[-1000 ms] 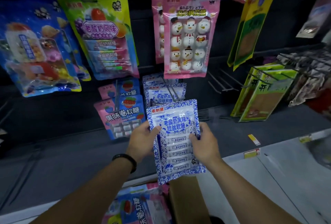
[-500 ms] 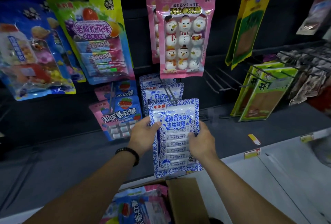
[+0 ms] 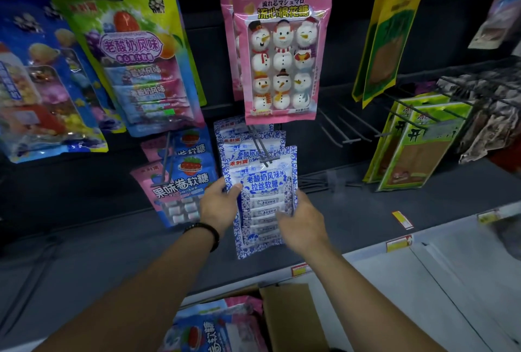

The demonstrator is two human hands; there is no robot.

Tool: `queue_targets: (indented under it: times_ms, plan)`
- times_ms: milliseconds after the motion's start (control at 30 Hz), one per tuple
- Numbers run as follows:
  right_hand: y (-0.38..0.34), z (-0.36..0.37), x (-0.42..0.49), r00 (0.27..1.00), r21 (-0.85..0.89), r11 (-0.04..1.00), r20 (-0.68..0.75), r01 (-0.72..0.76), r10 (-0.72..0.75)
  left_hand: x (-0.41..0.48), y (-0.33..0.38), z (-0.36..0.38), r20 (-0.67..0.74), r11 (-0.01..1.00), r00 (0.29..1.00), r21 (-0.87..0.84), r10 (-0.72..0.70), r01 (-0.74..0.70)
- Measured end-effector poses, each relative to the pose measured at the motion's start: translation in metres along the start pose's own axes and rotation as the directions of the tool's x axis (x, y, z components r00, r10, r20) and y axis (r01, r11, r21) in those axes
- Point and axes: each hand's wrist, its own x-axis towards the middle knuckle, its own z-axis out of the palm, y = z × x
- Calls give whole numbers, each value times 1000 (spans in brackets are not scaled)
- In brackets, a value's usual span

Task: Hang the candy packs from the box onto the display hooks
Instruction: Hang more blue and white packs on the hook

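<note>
The thumb of our left hand [image 3: 218, 206] presses the front of the pack [image 3: 263, 179] at its left edge, with the other fingers hidden behind, so this hand pinches it. Our right hand [image 3: 303, 220] lies against the pack's right edge, lower down, with fingers bent across its face. It is blurred, and we cannot tell whether it grips or only steadies.

The pack stands upright, long axis vertical, its top edge right at the tip of the hook [image 3: 267, 159] and its body hanging below. We cannot make out whether the hole is over the tip yet. From our fingers the hole lies upward, and the hook runs away from us, with hung packs [image 3: 242, 153] further back on it.

We judge the coming push goes along the hook. The left hand, nearer the tip, should guide it. The box [image 3: 284, 315] sits well below the hook.
</note>
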Motion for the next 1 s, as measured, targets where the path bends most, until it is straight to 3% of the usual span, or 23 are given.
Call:
queue_targets:
  times_ms: [467, 600, 667, 767, 867, 1000]
  plan:
    - [-14, 19, -8, 963, -200, 977, 269, 67, -11, 46, -4, 14, 18, 971, 981, 145, -192, 188]
    - [-20, 21, -19, 916, -343, 925, 402, 161, -10, 32, -29, 6, 156, 945, 942, 188, -298, 268]
    - [-24, 26, -29, 873, -369, 904, 488, 217, -10, 1, -28, -15, 335, 953, 903, 227, -269, 200]
    - [-30, 42, -49, 803, -409, 869, 596, 278, 24, -46, -34, -65, 584, 920, 771, 391, -254, 7]
    - [-37, 61, -75, 749, -463, 794, 662, 395, 14, -80, -52, -132, 686, 787, 702, 536, -193, -307]
    - [-49, 91, -113, 695, -431, 783, 719, 447, -1, -130, -81, -225, 670, 623, 704, 661, -237, -419]
